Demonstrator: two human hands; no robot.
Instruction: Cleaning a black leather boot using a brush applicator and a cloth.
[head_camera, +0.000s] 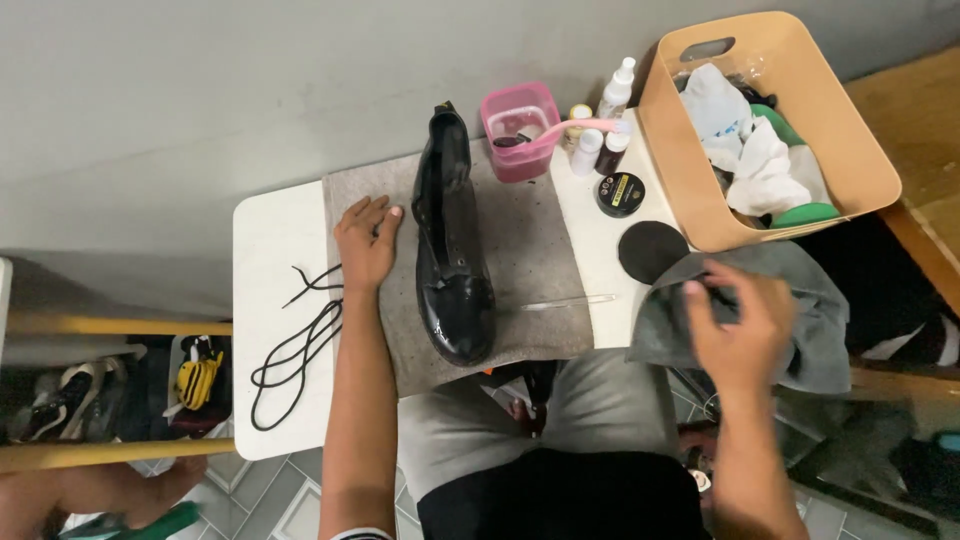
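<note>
I have one black boot (450, 250) in front of me, standing upright on one grey felt mat (530, 250) that covers the middle of the small white table (270, 240). My left hand (366, 243) lies flat on the mat just beside the boot's left side, fingers spread and holding nothing. My right hand (738, 322) is off the table's right edge, fingers closed on a fold of one grey cloth (815, 310) that hangs there.

One black lace (295, 345) lies in loose loops on the bare left part of the table, apart from the boot. One thin clear stick (568, 301) lies on the mat to the right of the boot's toe.

Behind the boot stands one pink square tub (520, 130), with one pink handle (585, 126) reaching out of it to the right. Next to the tub I count four small bottles (600, 135) clustered together: the tallest is white with a spray top, one has a yellowish cap, and I cannot make out the other two well. In front of them sits one round black tin (620, 194) with a small yellow label on its lid, and nearer to me one plain black round lid (651, 250), partly under the cloth.

One tan bin (680, 130) with a slot handle stands at the right, holding white and green rags.
</note>
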